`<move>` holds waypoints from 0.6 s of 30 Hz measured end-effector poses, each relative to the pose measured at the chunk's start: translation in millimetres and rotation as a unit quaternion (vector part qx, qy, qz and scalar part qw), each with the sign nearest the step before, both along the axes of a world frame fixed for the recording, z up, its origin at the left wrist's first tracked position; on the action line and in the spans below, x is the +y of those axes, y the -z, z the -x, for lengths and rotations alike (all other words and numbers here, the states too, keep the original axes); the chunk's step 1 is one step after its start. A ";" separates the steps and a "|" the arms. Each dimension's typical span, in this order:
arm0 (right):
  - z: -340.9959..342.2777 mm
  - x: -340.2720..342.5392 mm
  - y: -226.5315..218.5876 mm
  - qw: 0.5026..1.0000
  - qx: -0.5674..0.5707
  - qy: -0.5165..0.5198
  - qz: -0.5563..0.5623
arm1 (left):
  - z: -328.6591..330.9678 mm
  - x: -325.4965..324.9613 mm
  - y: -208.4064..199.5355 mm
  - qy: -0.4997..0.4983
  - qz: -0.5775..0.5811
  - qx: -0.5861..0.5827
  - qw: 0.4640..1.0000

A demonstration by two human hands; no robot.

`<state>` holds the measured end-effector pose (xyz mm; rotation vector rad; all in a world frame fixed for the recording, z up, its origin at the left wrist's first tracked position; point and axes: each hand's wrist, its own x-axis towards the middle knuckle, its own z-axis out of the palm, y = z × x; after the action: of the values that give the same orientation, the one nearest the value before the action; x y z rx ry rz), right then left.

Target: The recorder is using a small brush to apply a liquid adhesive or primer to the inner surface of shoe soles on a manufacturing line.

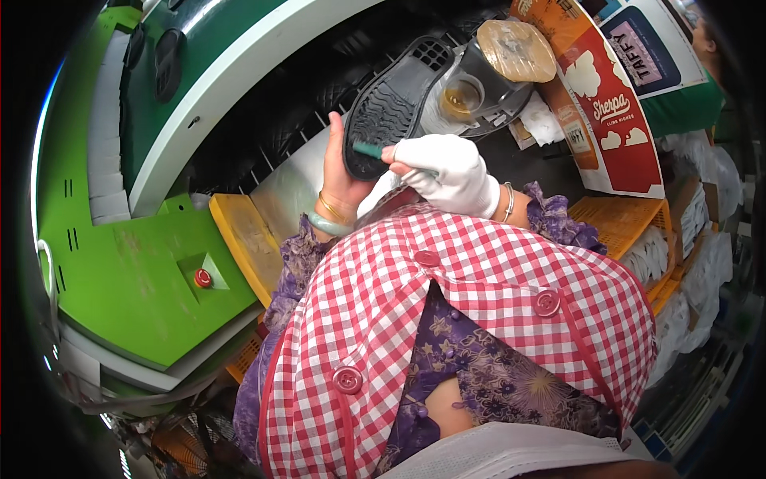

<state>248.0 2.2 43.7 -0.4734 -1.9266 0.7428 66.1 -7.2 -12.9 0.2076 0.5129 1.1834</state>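
A black shoe sole [387,108] with wavy grooves and a grid of square holes at its far end is tilted up before me. My left hand [343,188], bare with bangles at the wrist, grips its near left edge. In a white glove, my right hand [451,176] pinches a slim green stick [369,149], which reaches over the near part of the sole; its working tip cannot be made out. Just beyond the glove stands a clear cup [461,97] of yellowish liquid.
A round tan disc [516,51] in clear wrap lies behind the cup. A red carton panel [610,112] rises at right, above a yellow crate [622,219]. To the left, a green machine [136,271] carries a red button [203,278]; beyond its white curved rim lies another dark sole [168,65].
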 end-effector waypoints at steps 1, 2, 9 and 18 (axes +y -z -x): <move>1.4 -1.7 3.4 0.997 0.041 -0.029 0.061 | 0.7 1.1 -0.9 -0.009 0.016 -0.001 1.000; -2.4 0.2 4.9 0.976 0.106 -0.034 0.187 | -2.1 -1.4 -13.5 -0.012 0.030 0.032 0.999; -49.3 24.0 -54.1 0.889 0.395 0.193 0.128 | 3.6 -4.0 -51.3 0.021 -0.144 0.092 0.985; -57.8 25.5 -48.7 0.849 0.408 0.310 0.131 | 20.7 143.5 -137.9 -0.099 -0.238 0.038 0.965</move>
<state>305.8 27.7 92.4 -0.7498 -0.7974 0.6231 45.4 136.3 125.0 0.6282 0.3114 1.4889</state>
